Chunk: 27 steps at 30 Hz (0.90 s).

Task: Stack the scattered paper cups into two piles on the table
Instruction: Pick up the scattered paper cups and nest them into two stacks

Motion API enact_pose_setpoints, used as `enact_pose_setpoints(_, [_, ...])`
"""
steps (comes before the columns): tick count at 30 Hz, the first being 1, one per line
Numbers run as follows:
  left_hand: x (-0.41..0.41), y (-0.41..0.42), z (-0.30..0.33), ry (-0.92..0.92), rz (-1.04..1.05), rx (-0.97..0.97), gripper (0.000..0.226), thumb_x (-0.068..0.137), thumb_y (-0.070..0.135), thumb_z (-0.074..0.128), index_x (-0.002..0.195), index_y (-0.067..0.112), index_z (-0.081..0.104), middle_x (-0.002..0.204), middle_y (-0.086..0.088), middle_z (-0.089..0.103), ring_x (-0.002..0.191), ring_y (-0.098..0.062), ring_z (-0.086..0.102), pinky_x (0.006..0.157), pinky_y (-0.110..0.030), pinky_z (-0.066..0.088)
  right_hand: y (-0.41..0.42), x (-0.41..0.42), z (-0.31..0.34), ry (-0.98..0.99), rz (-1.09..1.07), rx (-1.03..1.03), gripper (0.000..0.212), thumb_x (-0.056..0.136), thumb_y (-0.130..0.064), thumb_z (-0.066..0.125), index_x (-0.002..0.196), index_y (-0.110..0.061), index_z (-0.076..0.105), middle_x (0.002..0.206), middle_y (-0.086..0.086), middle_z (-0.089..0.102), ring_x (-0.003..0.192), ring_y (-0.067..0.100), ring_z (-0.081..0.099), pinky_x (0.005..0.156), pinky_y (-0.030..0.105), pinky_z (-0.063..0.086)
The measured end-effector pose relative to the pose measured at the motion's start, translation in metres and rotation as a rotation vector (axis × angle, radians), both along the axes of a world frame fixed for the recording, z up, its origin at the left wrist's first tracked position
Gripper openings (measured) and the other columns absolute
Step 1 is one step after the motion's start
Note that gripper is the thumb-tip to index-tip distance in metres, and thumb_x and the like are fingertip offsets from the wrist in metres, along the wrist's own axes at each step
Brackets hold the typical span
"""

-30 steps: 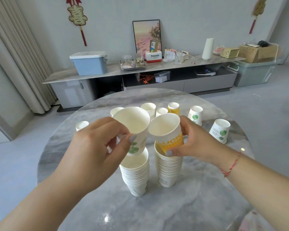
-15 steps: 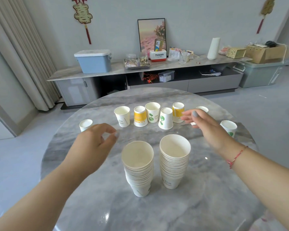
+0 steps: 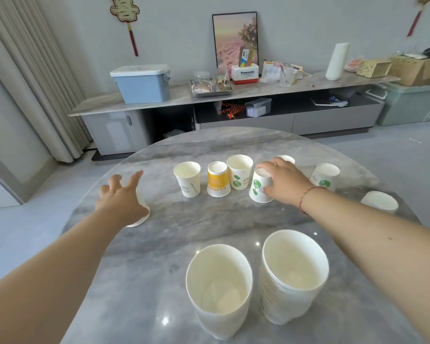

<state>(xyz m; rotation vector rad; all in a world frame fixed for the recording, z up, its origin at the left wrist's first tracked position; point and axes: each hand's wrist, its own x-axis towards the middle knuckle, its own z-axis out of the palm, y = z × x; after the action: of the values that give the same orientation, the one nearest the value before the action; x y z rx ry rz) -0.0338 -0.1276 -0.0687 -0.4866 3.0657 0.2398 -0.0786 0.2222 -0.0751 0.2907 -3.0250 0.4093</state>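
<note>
Two piles of nested white paper cups stand at the near edge of the round marble table: the left pile and the right pile. Farther back, loose cups stand in a row: a white cup, an upside-down yellow cup and an upright green-leaf cup. My right hand grips an upside-down green-leaf cup from above. My left hand hovers with fingers spread over a white cup at the left, which it mostly hides.
More loose cups stand at the right: one behind my right hand, one with a green mark and one near the table's right edge. A long sideboard with boxes stands beyond the table.
Both hands let go of the cups they were setting on the piles and reached out. The right hand has taken hold of the upside-down green-leaf cup; the left has reached the far-left cup.
</note>
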Motion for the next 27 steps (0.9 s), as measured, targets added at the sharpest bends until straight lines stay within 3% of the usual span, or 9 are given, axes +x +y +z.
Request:
enact_pose_setpoints(2, [-0.018, -0.004, -0.005, -0.114, 0.005, -0.003, 0.085, 0.074, 0.034, 0.066, 0.143, 0.046, 0.017, 0.149, -0.008, 0.014, 0.13, -0.042, 0.026, 0.104, -0.049, 0.037, -0.006, -0.019, -0.002, -0.033, -0.012, 0.131, 0.062, 0.082, -0.031, 0.059, 0.138, -0.034, 0.031, 0.144, 0.006, 0.028, 0.127, 0.031, 0.037, 0.099, 0.038, 0.041])
enact_pose_setpoints(4, [-0.032, -0.005, -0.009, -0.201, -0.022, 0.0, 0.078, 0.075, 0.026, 0.067, 0.141, 0.041, 0.028, 0.142, -0.01, 0.022, 0.12, -0.042, 0.04, 0.097, -0.047, 0.044, -0.011, -0.033, -0.005, -0.115, -0.027, 0.17, 0.064, 0.083, -0.031, 0.057, 0.139, -0.035, 0.027, 0.141, 0.008, 0.031, 0.121, 0.032, 0.044, 0.094, 0.038, 0.045])
enact_pose_setpoints(8, [-0.041, 0.0, -0.009, -0.139, -0.099, 0.028, 0.061, 0.07, 0.014, 0.073, 0.125, 0.023, 0.048, 0.119, -0.012, 0.044, 0.092, -0.031, 0.052, 0.073, -0.034, 0.045, -0.015, -0.039, -0.009, -0.127, -0.063, 0.089, 0.06, 0.079, -0.028, 0.065, 0.131, -0.026, 0.034, 0.124, 0.01, 0.045, 0.1, 0.033, 0.056, 0.076, 0.035, 0.047])
enact_pose_setpoints(13, [-0.03, 0.015, 0.002, 0.013, 0.051, 0.325, 0.071, 0.061, 0.046, 0.08, 0.108, 0.005, 0.047, 0.092, -0.009, 0.059, 0.08, -0.028, 0.059, 0.064, -0.037, 0.051, -0.011, -0.024, -0.002, -0.047, -0.098, -0.014, 0.047, 0.066, -0.028, 0.07, 0.098, -0.018, 0.038, 0.093, 0.005, 0.052, 0.072, 0.026, 0.052, 0.055, 0.03, 0.038])
enact_pose_setpoints(16, [-0.015, 0.025, 0.014, 0.08, 0.172, 0.801, 0.065, 0.063, 0.053, 0.075, 0.101, 0.003, 0.06, 0.091, -0.015, 0.069, 0.076, -0.029, 0.067, 0.069, -0.041, 0.058, -0.008, -0.008, 0.021, -0.067, -0.159, -0.263, 0.051, 0.064, -0.035, 0.074, 0.095, -0.014, 0.039, 0.077, 0.001, 0.058, 0.066, 0.018, 0.051, 0.054, 0.03, 0.037])
enact_pose_setpoints(19, [0.009, 0.045, 0.032, 0.093, 0.146, 1.344, 0.041, 0.078, 0.044, 0.069, 0.105, 0.014, 0.064, 0.101, -0.011, 0.07, 0.076, -0.022, 0.064, 0.063, -0.032, 0.05, -0.013, 0.018, 0.05, -0.213, -0.136, -0.897, 0.048, 0.067, -0.029, 0.078, 0.092, -0.015, 0.039, 0.074, 0.005, 0.059, 0.058, 0.016, 0.053, 0.058, 0.032, 0.046])
enact_pose_setpoints(22, [0.039, 0.071, 0.06, 0.087, -0.025, 1.663, 0.023, 0.086, 0.034, 0.061, 0.1, 0.016, 0.065, 0.095, -0.008, 0.071, 0.074, -0.018, 0.065, 0.071, -0.031, 0.051, -0.022, 0.05, 0.072, -0.373, 0.023, -1.409, 0.037, 0.072, -0.015, 0.074, 0.092, -0.015, 0.043, 0.079, 0.008, 0.058, 0.056, 0.015, 0.057, 0.056, 0.03, 0.051])
enact_pose_setpoints(24, [0.06, 0.085, 0.079, 0.064, -0.164, 1.726, 0.029, 0.08, 0.029, 0.065, 0.105, 0.014, 0.063, 0.096, -0.008, 0.073, 0.076, -0.017, 0.069, 0.075, -0.031, 0.054, -0.027, 0.073, 0.084, -0.425, 0.141, -1.455, 0.038, 0.066, -0.015, 0.075, 0.094, -0.016, 0.049, 0.084, 0.006, 0.062, 0.062, 0.017, 0.061, 0.061, 0.031, 0.053])
enact_pose_setpoints(27, [0.087, 0.097, 0.099, 0.068, -0.409, 1.588, 0.046, 0.072, 0.021, 0.071, 0.117, 0.017, 0.06, 0.107, -0.004, 0.072, 0.09, -0.018, 0.069, 0.081, -0.032, 0.055, -0.028, 0.105, 0.099, -0.407, 0.268, -1.262, 0.061, 0.054, -0.024, 0.079, 0.11, -0.02, 0.054, 0.098, 0.001, 0.067, 0.085, 0.018, 0.066, 0.075, 0.031, 0.054])
